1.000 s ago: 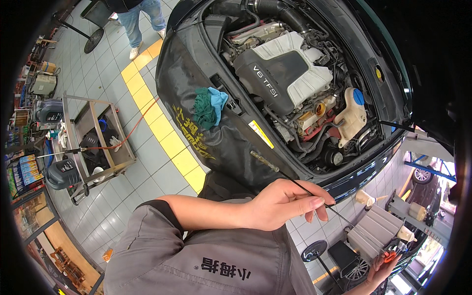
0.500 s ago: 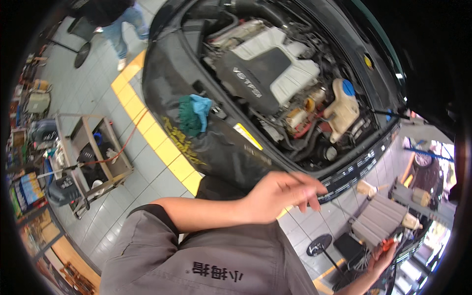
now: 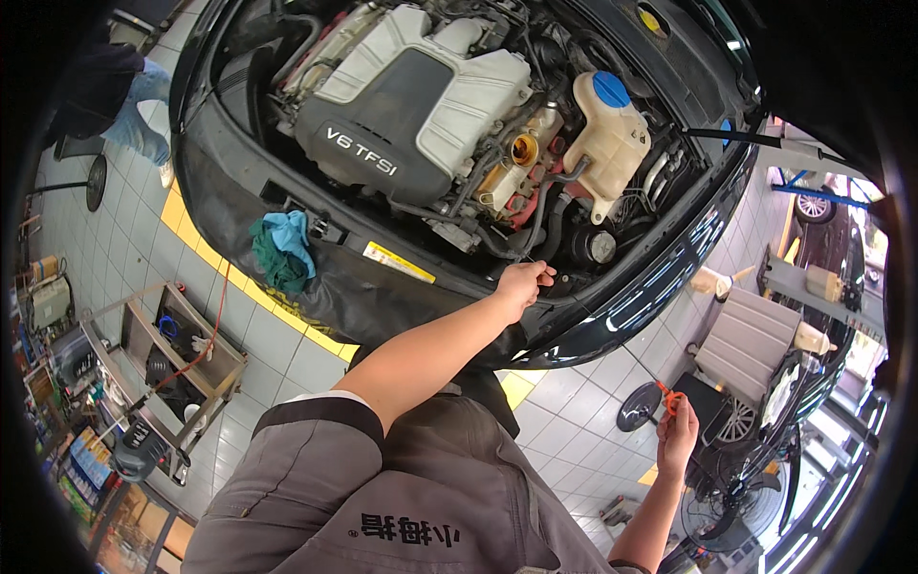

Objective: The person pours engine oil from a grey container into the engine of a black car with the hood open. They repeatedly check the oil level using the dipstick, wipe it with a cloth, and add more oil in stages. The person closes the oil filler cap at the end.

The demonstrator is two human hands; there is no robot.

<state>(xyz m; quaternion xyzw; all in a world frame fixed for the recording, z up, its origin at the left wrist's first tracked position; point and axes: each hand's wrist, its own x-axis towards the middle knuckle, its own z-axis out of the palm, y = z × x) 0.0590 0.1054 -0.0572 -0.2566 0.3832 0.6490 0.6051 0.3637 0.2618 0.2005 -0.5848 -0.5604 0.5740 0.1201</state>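
Note:
My left hand (image 3: 521,290) is over the front edge of the engine bay, fingers pinched together; what they hold is too small to make out. Lower right, my right hand (image 3: 677,435) is closed round the orange loop handle of a dipstick (image 3: 673,398). Its thin rod slants up and left toward my left hand, and part of it is lost against the dark bumper. Beyond my left hand lie the engine with its grey and black cover (image 3: 382,124), an uncapped-looking oil filler opening (image 3: 523,149) and a whitish reservoir (image 3: 604,143) with a blue cap.
Green and blue cloths (image 3: 283,251) lie on the black fender cover (image 3: 373,297). A metal trolley (image 3: 163,354) stands on the tiles at left, near a person (image 3: 139,115). To the right are a grey ribbed panel (image 3: 749,330), a round stand base (image 3: 639,407) and a fan (image 3: 736,502).
My left hand has moved forward to the engine bay edge, its fingers now pinched. My right hand has risen and come inward with the dipstick. The view has shifted, showing the engine farther left.

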